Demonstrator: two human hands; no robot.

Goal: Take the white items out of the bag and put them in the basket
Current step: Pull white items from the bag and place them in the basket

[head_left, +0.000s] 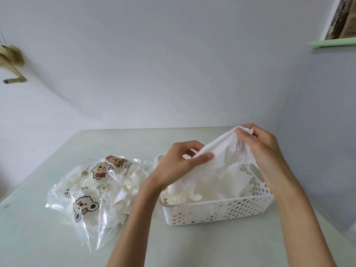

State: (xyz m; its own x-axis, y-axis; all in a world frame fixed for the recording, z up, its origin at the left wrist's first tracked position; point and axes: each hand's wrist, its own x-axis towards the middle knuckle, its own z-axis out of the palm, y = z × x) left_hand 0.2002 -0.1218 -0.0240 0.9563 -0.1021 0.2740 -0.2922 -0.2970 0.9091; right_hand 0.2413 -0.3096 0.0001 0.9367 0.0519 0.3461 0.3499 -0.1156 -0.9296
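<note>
A white perforated plastic basket stands on the table at the right and holds several crumpled white items. Above the basket both hands hold one white cloth stretched between them. My left hand pinches its lower left edge between thumb and fingers. My right hand grips its upper right corner. To the left lies a clear plastic bag printed with cartoon bears, with more white items inside it.
The pale green table meets a plain wall at the back. Its right edge runs close beside the basket. A brass fitting hangs on the wall far left; a green shelf is at the upper right.
</note>
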